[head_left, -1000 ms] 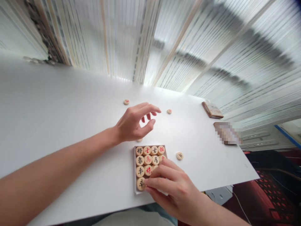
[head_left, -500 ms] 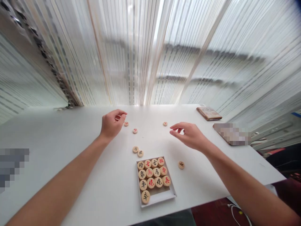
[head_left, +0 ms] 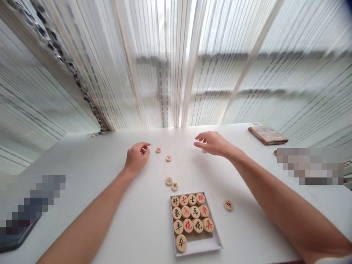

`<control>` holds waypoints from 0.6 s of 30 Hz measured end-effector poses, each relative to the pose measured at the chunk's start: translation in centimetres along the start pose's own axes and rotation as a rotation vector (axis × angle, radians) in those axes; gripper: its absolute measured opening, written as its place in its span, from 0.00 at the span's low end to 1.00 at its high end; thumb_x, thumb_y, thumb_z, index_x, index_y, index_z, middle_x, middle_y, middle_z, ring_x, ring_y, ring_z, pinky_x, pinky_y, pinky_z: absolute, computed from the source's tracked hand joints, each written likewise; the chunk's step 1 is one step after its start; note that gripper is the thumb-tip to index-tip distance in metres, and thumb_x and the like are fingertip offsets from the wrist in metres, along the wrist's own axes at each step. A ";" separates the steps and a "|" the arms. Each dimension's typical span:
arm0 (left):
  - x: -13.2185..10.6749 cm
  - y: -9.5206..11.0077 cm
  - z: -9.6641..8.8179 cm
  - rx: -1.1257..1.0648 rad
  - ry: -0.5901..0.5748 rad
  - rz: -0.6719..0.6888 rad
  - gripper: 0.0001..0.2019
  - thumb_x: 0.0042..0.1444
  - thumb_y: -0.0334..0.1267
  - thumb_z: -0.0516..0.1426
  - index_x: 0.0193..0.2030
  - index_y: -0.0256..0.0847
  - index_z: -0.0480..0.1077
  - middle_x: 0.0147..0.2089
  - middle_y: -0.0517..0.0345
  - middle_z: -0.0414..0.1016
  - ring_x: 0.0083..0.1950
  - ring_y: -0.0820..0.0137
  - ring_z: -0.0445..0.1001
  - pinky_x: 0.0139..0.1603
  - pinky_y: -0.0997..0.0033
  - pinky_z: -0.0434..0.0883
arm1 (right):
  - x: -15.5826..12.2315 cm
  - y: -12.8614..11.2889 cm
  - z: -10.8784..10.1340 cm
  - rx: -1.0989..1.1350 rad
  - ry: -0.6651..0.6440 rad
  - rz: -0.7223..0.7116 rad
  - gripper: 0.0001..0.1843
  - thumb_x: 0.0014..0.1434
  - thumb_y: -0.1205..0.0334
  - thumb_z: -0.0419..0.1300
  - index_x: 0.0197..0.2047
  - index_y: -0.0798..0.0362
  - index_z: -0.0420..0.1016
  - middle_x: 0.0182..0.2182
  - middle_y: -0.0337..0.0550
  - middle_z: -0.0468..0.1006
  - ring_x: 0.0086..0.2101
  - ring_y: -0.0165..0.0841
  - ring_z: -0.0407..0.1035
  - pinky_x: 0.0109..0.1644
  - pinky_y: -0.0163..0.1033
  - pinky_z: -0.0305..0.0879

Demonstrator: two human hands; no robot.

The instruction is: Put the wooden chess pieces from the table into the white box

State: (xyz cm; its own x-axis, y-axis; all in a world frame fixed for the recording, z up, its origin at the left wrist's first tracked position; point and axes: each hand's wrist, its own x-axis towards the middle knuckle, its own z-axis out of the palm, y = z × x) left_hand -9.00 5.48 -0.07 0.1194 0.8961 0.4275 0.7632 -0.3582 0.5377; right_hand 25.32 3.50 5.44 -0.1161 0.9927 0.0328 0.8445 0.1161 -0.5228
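Observation:
A shallow white box (head_left: 200, 248) near me holds rows of round wooden xiangqi pieces with red and black characters. One black-marked piece (head_left: 181, 243) sits alone in its front row. My left hand (head_left: 136, 157) hovers left of a red-marked piece (head_left: 158, 150), its fingers loosely curled and nothing visible in them. Another red-marked piece (head_left: 168, 158) lies a little nearer. Over on the right, my right hand (head_left: 211, 143) is open, thumb and fingers apart, partly covering a piece (head_left: 204, 150) beneath it.
Two touching pieces, one (head_left: 169, 180) against another (head_left: 175, 186), lie behind the box. A single piece (head_left: 228, 205) is to its right. A flat box (head_left: 267, 135) stands at the back right of the white table (head_left: 115, 220). String curtains (head_left: 176, 66) hang behind.
My right hand has moved forward, over the far right piece. The left hand has drawn slightly back from the red-marked piece. The whole view has shifted, so things appear further right.

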 end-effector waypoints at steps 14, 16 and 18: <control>-0.4 0.2 0.8 0.029 -0.097 0.150 0.15 0.65 0.39 0.56 0.52 0.39 0.80 0.46 0.55 0.80 0.29 0.75 0.71 0.40 0.67 0.72 | 0.8 4.6 -2.1 -0.106 -0.296 -0.016 0.23 0.55 0.62 0.70 0.55 0.50 0.85 0.48 0.48 0.86 0.41 0.38 0.80 0.43 0.41 0.73; -0.5 0.3 0.8 0.038 -0.075 0.183 0.14 0.65 0.38 0.56 0.51 0.39 0.81 0.45 0.55 0.81 0.29 0.75 0.71 0.39 0.68 0.72 | 0.8 4.4 -1.5 -0.098 -0.288 -0.029 0.15 0.55 0.65 0.69 0.47 0.49 0.87 0.43 0.45 0.86 0.38 0.38 0.79 0.42 0.40 0.72; -0.7 0.8 0.7 0.025 -0.044 0.220 0.13 0.65 0.36 0.56 0.49 0.38 0.81 0.44 0.55 0.81 0.29 0.74 0.70 0.38 0.69 0.72 | 0.7 4.1 -1.1 -0.080 -0.268 -0.039 0.08 0.55 0.65 0.68 0.39 0.49 0.86 0.39 0.44 0.86 0.37 0.38 0.78 0.41 0.40 0.71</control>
State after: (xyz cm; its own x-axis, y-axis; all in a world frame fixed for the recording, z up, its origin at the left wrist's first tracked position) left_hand -8.04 4.78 -0.46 0.3113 0.8080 0.5002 0.7312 -0.5399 0.4170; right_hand 29.29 4.71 4.29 -0.2750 0.9443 -0.1806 0.8739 0.1672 -0.4564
